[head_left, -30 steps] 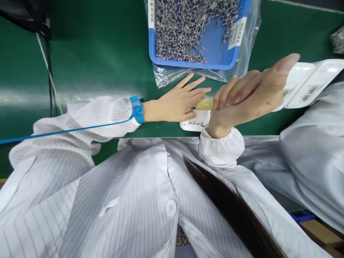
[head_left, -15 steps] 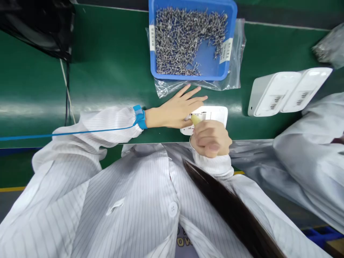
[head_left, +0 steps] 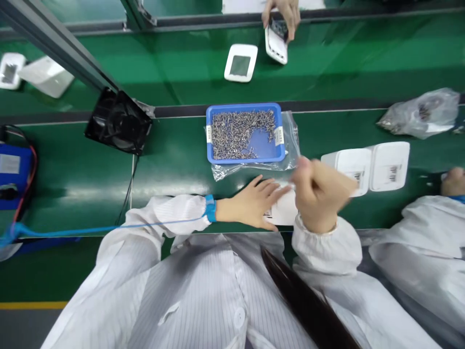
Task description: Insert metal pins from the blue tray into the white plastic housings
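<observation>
White casing (head_left: 286,211) under spread left hand (head_left: 250,205); right hand (head_left: 321,191) curled, grip unclear; screws (head_left: 232,134) in blue tray (head_left: 263,145).

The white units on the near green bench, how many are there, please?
3: one unit lies partly under the left hand, and a second unit and a third unit lie side by side to the right, past the right hand. More may be hidden beneath.

Green workbench (head_left: 174,169), black fan (head_left: 121,123), clear plastic bags (head_left: 423,114), white devices (head_left: 390,167), dark cables (head_left: 128,196)
</observation>
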Action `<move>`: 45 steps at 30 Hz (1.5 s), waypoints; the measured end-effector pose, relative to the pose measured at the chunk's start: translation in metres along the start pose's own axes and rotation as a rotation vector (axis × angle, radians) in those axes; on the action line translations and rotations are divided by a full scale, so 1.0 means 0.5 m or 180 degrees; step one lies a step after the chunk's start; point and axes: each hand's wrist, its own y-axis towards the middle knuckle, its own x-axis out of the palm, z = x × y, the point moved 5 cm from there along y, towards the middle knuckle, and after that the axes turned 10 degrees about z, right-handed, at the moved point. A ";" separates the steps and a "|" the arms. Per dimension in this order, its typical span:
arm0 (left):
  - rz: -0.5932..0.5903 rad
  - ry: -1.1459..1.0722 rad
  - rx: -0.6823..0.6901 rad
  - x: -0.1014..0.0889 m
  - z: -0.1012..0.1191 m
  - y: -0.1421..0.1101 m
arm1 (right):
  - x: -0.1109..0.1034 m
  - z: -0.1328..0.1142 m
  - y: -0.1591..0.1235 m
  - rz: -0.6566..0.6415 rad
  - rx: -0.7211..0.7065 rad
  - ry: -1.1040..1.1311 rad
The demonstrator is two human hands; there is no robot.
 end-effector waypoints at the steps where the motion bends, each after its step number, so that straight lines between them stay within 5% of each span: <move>1: -0.0048 0.0068 0.0102 0.010 0.006 0.000 | 0.020 0.008 0.032 -0.0169 -0.0137 -0.0310; 5: 0.0239 -0.0381 0.0923 -0.013 0.016 -0.029 | 0.117 0.064 0.099 -0.1254 -0.0450 -0.1340; 8: 0.1708 -0.0486 0.0749 -0.121 -0.053 -0.036 | 0.165 0.100 0.104 -0.1526 -0.0381 -0.1506; 11: 0.3253 -0.0161 -0.0145 -0.256 -0.195 -0.003 | 0.188 0.107 0.101 -0.1334 -0.0181 -0.1570; 14: 0.4728 -0.0050 -0.1946 -0.370 -0.378 0.021 | 0.197 0.098 0.098 -0.1176 -0.0070 -0.1825; 15: 0.4815 -0.0167 -0.2568 -0.391 -0.432 0.027 | 0.200 0.095 0.097 -0.1163 -0.0085 -0.1916; 18: 0.4789 -0.0298 -0.3054 -0.432 -0.520 0.038 | 0.212 0.088 0.092 -0.1213 -0.0136 -0.2115; 20: 0.4697 -0.0253 -0.3012 -0.429 -0.523 0.037 | 0.220 0.086 0.088 -0.1277 -0.0180 -0.2129; 24: 0.4232 -0.0127 -0.2494 -0.366 -0.441 0.048 | 0.230 0.082 0.087 -0.1353 -0.0231 -0.2126; 28: 0.2955 -0.0015 -0.1425 -0.271 -0.325 0.087 | 0.244 0.082 0.096 -0.1511 -0.0246 -0.2161; 31: 0.2364 0.0015 -0.1082 -0.217 -0.267 0.087 | 0.255 0.089 0.106 -0.1529 -0.0208 -0.2128; 40: 0.1609 0.0733 0.0019 -0.094 -0.134 0.000 | 0.241 0.076 0.114 -0.1522 -0.0298 -0.1693; 45: 0.1268 0.0651 0.0267 -0.056 -0.120 -0.016 | 0.247 0.071 0.123 -0.1503 -0.0242 -0.1819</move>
